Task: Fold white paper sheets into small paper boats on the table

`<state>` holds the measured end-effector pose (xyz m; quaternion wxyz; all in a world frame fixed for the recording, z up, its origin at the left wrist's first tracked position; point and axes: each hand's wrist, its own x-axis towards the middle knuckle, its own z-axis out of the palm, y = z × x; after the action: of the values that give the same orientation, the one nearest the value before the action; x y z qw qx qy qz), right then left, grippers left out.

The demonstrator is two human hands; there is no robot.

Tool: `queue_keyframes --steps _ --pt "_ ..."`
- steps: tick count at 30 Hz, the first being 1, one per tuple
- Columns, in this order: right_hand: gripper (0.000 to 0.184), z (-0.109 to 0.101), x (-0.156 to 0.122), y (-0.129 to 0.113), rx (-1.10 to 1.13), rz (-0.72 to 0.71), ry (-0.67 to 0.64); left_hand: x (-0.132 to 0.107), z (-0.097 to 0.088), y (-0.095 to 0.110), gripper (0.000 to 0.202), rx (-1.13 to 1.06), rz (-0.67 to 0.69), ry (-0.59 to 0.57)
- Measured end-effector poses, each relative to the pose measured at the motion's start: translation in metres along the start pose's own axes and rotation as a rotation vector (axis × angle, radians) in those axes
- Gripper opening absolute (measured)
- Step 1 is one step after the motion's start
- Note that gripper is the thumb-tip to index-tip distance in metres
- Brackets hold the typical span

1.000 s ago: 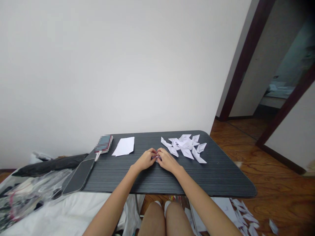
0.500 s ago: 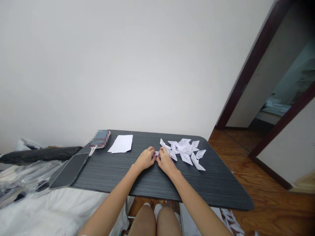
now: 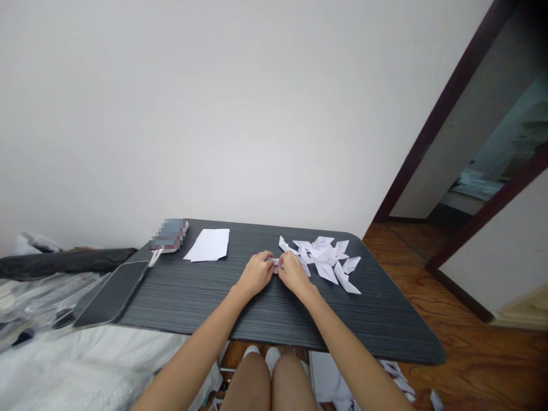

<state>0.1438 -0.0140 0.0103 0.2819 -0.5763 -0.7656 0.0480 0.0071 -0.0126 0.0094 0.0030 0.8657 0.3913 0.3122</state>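
Paper between hands: small white folded paper piece (image 3: 276, 263), held low over the black, fine-lined, round-cornered table (image 3: 205, 297), near its middle; exact folds too small to tell.
Left hand (image 3: 257, 273): fingers bent, pinching the left end of the piece.
Right hand (image 3: 295, 274): fingers bent, pinching the right end, just beside the left hand.
Folding step: judged as shaping or pressing a crease; stage of the fold hidden by the fingers.
Next crease: judged to call for a steady grip at one end and firm, even fingertip pressure at the other, with edges kept aligned.
Right of hands: loose heap of white, pointed, folded paper shapes (image 3: 327, 273), overlapping one another; nearest shape partly behind the right hand, contact impossible to tell; judged the main crowding, liable to be nudged by a rightward sweep.
Left of hands: flat white paper sheets (image 3: 209, 245), slightly fanned, well apart from the fingers.
Far left: blue-grey pixelated object (image 3: 170, 234) with a white strap (image 3: 156, 258), beside a dark, flat, round-cornered slab (image 3: 113, 294); both well apart from the work.
Beyond table: plain white wall (image 3: 257, 114).
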Motion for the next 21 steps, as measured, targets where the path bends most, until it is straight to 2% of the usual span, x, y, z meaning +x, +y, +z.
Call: queue_keyframes --steps 3,5,9,12,15,17,21 --pt "0.014 -0.003 0.004 -0.003 -0.099 0.032 -0.067 0.001 0.006 -0.002 0.023 -0.152 -0.064 0.053" --pt "0.014 -0.004 0.006 -0.004 -0.119 0.047 -0.07 0.001 0.01 -0.004 0.032 -0.272 -0.139 0.127" --pt "0.01 -0.005 0.005 -0.006 -0.008 -0.004 0.012 0.004 0.011 -0.006 0.041 -0.57 -0.407 0.235" --pt "0.011 -0.008 0.001 -0.009 0.11 -0.099 0.1 0.007 0.005 -0.004 0.038 -0.916 -0.57 0.158" --pt "0.015 -0.011 -0.003 -0.013 0.189 -0.175 0.152 0.009 -0.002 0.0 0.042 -1.232 -0.573 0.075" --pt "0.016 -0.012 -0.005 -0.014 0.224 -0.221 0.156 0.009 -0.006 0.001 0.038 -1.314 -0.595 0.071" --pt "0.019 -0.011 -0.008 -0.014 0.25 -0.305 0.134 0.008 -0.01 -0.002 0.024 -1.293 -0.703 0.094"
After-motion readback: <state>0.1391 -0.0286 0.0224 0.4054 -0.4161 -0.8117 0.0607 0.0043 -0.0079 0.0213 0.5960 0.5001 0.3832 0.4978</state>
